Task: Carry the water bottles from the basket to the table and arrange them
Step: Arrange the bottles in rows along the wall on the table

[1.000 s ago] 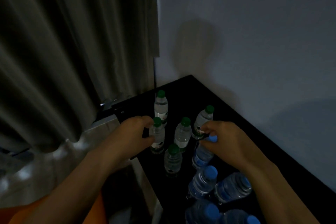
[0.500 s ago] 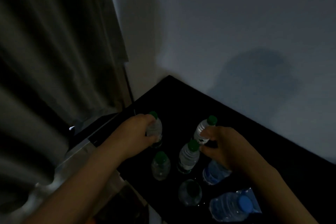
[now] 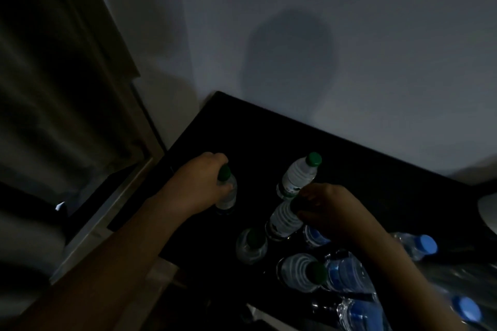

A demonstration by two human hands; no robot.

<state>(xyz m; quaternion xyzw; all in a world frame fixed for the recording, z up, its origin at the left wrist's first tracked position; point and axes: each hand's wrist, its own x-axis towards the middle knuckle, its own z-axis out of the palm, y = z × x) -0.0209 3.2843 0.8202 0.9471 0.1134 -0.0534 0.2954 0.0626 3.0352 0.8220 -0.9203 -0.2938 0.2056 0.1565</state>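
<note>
Several small clear water bottles stand on a black table (image 3: 269, 129) in a dim corner. My left hand (image 3: 201, 183) grips the neck of a green-capped bottle (image 3: 227, 193) at the table's left. My right hand (image 3: 330, 212) covers the top of another green-capped bottle (image 3: 282, 220) in the middle. Behind that one, a third green-capped bottle (image 3: 297, 174) stands free. Two more green-capped bottles (image 3: 251, 246) (image 3: 304, 273) stand nearer me. Blue-capped bottles (image 3: 419, 246) crowd the table's right front. The basket is out of view.
A white wall (image 3: 349, 35) runs right behind the table. A dark curtain (image 3: 53, 88) hangs at the left, with a pale ledge (image 3: 107, 201) between it and the table's left edge. A pale rounded object (image 3: 488, 209) shows at the right edge.
The view has swung and moved closer to the table. My left hand has slid its bottle toward the back left. My right hand has shifted from the rear bottle onto the middle one.
</note>
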